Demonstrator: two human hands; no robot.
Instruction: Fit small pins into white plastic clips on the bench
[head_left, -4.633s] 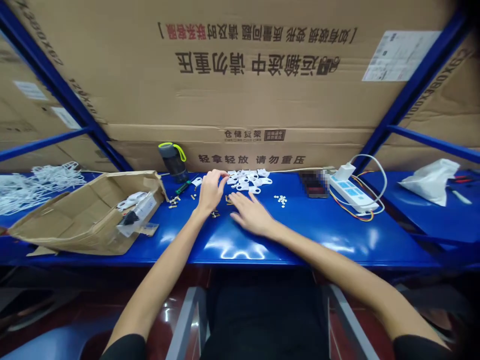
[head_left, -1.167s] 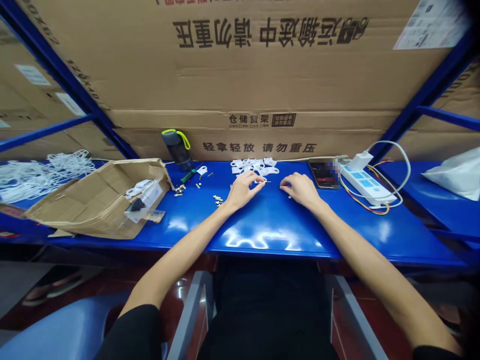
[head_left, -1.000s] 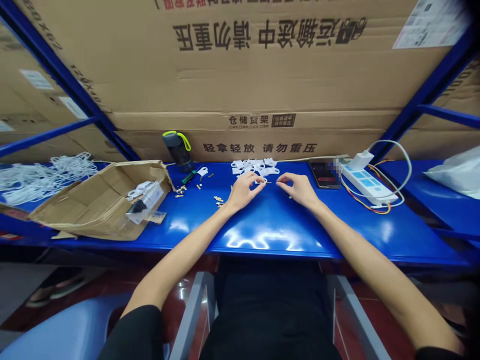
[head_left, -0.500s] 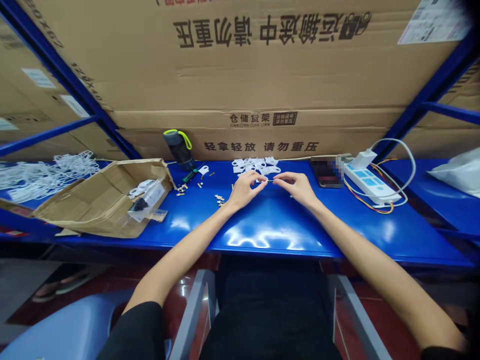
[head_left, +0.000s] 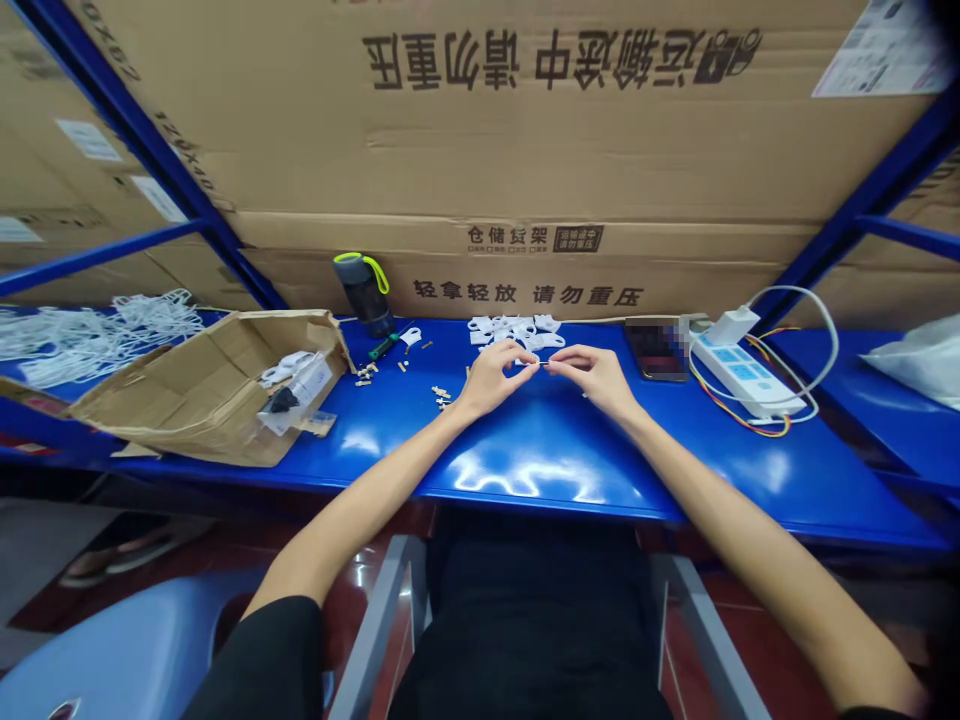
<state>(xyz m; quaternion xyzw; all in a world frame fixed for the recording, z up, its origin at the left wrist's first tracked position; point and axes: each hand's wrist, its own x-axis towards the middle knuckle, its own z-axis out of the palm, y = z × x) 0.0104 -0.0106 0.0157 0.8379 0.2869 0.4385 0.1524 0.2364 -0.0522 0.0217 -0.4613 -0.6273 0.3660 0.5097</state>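
Above the blue tabletop, my left hand (head_left: pixel 496 378) pinches a tiny part between thumb and index finger; most of it is hidden by the fingertips. My right hand (head_left: pixel 592 377) faces it, its thumb and index finger pressed together on one end of a thin pin-like piece (head_left: pixel 545 363). That piece bridges the narrow gap between the two hands, and its exact kind is too small to make out. Just behind my left hand lies a pile of white plastic pieces (head_left: pixel 517 332) with ring-shaped openings. Small brass-coloured parts (head_left: pixel 441 393) are scattered left of my left hand.
An open cardboard box (head_left: pixel 187 420) stands at the left, with white cords (head_left: pixel 97 335) behind it. A dark bottle (head_left: pixel 365 300) and a green-handled screwdriver (head_left: pixel 385 346) are close by. Right of my hands are a phone (head_left: pixel 655 350) and a white power strip (head_left: pixel 742 370).
The fingertips of my two hands have come slightly closer, so less of the thin piece shows between them. The camera view has shifted a little.
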